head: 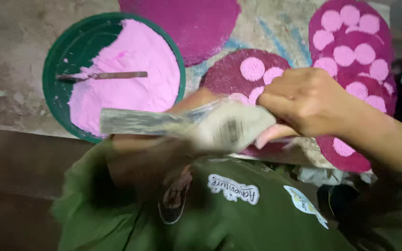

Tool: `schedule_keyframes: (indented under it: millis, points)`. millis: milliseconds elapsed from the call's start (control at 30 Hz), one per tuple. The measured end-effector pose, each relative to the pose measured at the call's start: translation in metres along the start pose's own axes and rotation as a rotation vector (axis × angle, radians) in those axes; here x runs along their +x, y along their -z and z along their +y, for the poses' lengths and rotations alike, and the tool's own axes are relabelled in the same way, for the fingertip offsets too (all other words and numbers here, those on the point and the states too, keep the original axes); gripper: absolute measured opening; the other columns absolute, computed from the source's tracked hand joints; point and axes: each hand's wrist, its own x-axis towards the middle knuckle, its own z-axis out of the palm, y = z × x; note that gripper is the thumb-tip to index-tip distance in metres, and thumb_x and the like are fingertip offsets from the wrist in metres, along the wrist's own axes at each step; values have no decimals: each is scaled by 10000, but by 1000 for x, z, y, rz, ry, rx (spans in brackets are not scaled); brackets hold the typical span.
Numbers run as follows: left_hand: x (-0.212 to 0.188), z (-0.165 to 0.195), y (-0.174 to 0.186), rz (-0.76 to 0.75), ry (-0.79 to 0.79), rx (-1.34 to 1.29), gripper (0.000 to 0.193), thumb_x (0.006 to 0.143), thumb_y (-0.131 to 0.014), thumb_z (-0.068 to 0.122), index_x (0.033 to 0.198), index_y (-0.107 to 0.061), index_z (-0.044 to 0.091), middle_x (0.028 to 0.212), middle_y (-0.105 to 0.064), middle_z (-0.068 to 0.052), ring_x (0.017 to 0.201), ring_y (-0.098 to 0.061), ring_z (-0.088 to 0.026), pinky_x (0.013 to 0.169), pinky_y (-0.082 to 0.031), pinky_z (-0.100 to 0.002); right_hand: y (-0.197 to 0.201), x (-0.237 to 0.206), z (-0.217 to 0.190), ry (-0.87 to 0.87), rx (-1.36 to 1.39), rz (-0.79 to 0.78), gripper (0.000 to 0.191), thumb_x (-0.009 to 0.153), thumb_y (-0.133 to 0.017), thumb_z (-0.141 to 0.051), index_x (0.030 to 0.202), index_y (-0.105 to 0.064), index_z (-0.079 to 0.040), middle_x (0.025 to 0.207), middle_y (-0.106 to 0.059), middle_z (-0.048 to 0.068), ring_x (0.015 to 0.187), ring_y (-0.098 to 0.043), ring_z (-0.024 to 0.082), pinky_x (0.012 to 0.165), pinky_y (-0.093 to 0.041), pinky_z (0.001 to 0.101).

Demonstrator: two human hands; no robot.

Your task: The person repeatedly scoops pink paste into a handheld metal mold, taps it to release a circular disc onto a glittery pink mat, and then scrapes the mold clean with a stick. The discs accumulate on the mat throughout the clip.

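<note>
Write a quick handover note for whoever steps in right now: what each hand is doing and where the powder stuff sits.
Right hand: grip closed on one end of a blurred whitish plastic pouch.
Left hand: mostly hidden under the pouch, grip unclear.
Green basin: light pink powder with a spoon lying on it, upper left.
Floor design: dark magenta patches, many with light pink dots; the top-centre patch has none.

Left hand [136, 162] blurred and shadowed behind the blurred pouch [201, 125].
</note>
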Motion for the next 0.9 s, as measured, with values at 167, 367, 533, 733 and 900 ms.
schedule_keyframes:
  millis: [167, 367, 533, 733, 900]
  points:
    - [-36, 46, 26, -233, 217, 52, 297, 831, -663, 304, 1060, -607, 124, 839, -677, -113, 799, -678, -313, 683, -511, -441, -17, 51, 4, 359, 127, -48, 655, 748, -676, -716, 744, -558, -72, 622, -533, 100, 552, -567, 300, 482, -446, 434]
    - [-109, 48, 30, -250, 478, 127, 264, 824, -693, 247, 1041, -621, 114, 793, -700, -112, 745, -702, -337, 626, -517, -455, -70, 65, -33, 125, 821, -298, 390, 966, -697, -404, 842, -575, -55, 714, -581, 117, 668, -619, 347, 563, -437, 462]
    - [-194, 17, 46, 50, 576, -198, 311, 848, -671, 226, 1111, -618, 70, 952, -699, -68, 846, -689, -264, 715, -537, -404, -86, 70, -14, 182, 844, -226, 384, 932, -725, -409, 803, -594, -72, 671, -543, 97, 658, -625, 291, 574, -431, 448]
    - [-271, -13, 82, 270, 541, -739, 369, 876, -646, 200, 1195, -614, 16, 1143, -698, -16, 968, -674, -176, 821, -560, -345, -76, 142, 45, 550, -347, 120, 154, 811, -730, -195, 942, -694, -122, 840, -669, 45, 778, -647, 221, 670, -470, 374]
    - [-264, -76, 11, 576, 287, -1143, 322, 941, -658, 270, 1190, -665, 66, 1019, -678, -81, 846, -680, -169, 746, -584, -337, -113, 216, 56, 416, -442, 378, 346, 851, -739, -190, 1191, -701, -139, 1106, -684, 67, 1017, -662, 259, 934, -508, 401]
